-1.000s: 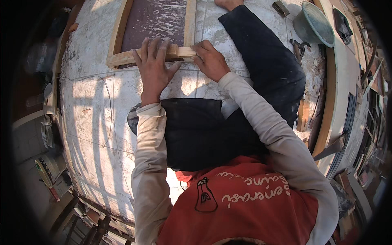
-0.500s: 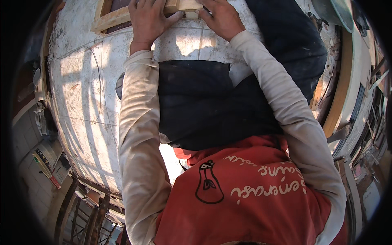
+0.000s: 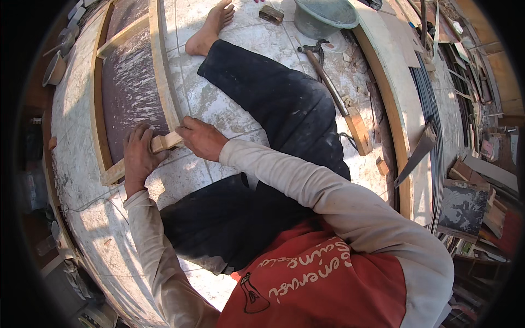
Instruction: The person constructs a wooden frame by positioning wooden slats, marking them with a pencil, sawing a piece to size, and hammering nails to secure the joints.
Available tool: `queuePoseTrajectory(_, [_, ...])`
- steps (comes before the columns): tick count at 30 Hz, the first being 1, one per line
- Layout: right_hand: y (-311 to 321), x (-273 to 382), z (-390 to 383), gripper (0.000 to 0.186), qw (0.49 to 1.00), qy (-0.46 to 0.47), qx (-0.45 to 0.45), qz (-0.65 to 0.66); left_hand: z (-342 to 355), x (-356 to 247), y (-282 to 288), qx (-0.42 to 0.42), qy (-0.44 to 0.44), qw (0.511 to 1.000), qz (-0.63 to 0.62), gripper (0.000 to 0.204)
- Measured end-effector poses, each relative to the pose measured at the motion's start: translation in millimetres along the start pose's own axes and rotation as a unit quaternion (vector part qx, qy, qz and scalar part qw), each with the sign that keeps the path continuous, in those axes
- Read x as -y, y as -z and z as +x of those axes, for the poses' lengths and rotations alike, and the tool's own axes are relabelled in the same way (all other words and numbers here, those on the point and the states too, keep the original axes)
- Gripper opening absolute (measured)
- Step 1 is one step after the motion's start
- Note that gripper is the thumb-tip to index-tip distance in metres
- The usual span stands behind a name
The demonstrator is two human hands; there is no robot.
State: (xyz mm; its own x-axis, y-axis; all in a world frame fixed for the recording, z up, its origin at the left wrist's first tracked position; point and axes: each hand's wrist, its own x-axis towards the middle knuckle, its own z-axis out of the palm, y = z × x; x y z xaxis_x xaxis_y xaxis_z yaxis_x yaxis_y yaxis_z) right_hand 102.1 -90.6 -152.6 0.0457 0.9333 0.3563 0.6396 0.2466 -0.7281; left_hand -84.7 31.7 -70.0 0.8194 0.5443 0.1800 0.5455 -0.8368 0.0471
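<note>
Timber strip (image 3: 169,140) at the near end of the wooden frame (image 3: 163,76) could skew out of line if the left hand (image 3: 139,157), half-curled over it, and the right hand (image 3: 202,138), pinched on its end, press unevenly.

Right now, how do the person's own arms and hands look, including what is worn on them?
Long, wrinkled, off-white cloth sleeves, smudged with dirt, run to the wrists and join a red cloth shirt body. The bare left hand and bare right hand wear no gloves.
</note>
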Motion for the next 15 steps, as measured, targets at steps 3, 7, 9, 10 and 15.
queuePoseTrajectory(3, [11,-7,5,0.038,1.0,0.017,0.004,-0.005,11,1,0,0.119,0.098,0.987,-0.037,0.054])
queuePoseTrajectory(7, [58,-5,-4,0.04,1.0,0.0,-0.007,-0.016,41,-23,8,0.092,0.076,0.992,-0.035,0.048])
queuePoseTrajectory(9, [100,6,-7,0.041,1.0,-0.013,-0.005,-0.008,45,-28,15,0.091,0.083,0.992,-0.022,0.049])
queuePoseTrajectory(10, [134,19,-10,0.041,0.998,-0.028,0.052,0.022,47,-31,19,0.083,0.085,0.993,-0.022,0.048])
queuePoseTrajectory(15, [279,21,-47,0.034,0.992,-0.036,0.023,0.115,68,-53,25,0.087,0.098,0.991,-0.039,0.046])
